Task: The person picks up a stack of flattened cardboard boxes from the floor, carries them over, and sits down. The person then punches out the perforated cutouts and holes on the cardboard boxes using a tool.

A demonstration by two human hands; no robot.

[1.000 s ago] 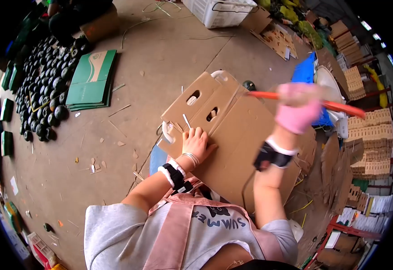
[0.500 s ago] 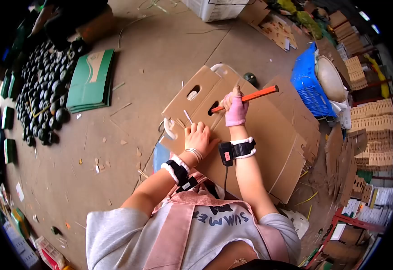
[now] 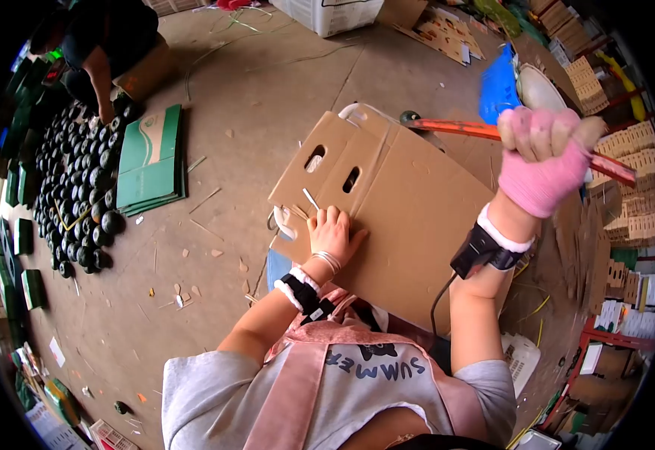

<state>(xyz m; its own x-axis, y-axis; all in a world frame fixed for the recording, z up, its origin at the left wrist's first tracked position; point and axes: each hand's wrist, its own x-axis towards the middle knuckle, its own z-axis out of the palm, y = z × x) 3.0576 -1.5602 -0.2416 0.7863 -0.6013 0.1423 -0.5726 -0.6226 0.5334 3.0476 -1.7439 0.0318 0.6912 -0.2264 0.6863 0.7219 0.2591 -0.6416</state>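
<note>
Right hand (image 3: 549, 154), in a pink glove (image 3: 541, 184), is clenched around a long red-orange bar (image 3: 455, 129) and is raised over the right side of the cardboard sheet (image 3: 417, 217), the landmark for all places below. The bar is clear of the sheet's slots; its far tip lies in line with the sheet's far edge. Left hand (image 3: 332, 232) is bare, laid palm down on the sheet's near-left part, fingers loosely extended, grasping nothing visible. A narrow white strip (image 3: 310, 198) lies by its fingertips.

The sheet lies tilted in front of the person's body. Two oblong slots (image 3: 351, 180) pierce its left portion. A white curved frame (image 3: 351, 112) shows under its far-left corner.

Just beyond the sheet's far edge sits a dark round gourd (image 3: 410, 116). Left of the sheet, on the floor, is a stack of flat green cartons (image 3: 147, 161); farther left, a spread of dark round produce (image 3: 80, 187). A co-worker (image 3: 121, 37) bends there, one hand at the produce. Well beyond the sheet stands a white crate (image 3: 327, 15); far right of it, a blue basket (image 3: 498, 86).
</note>
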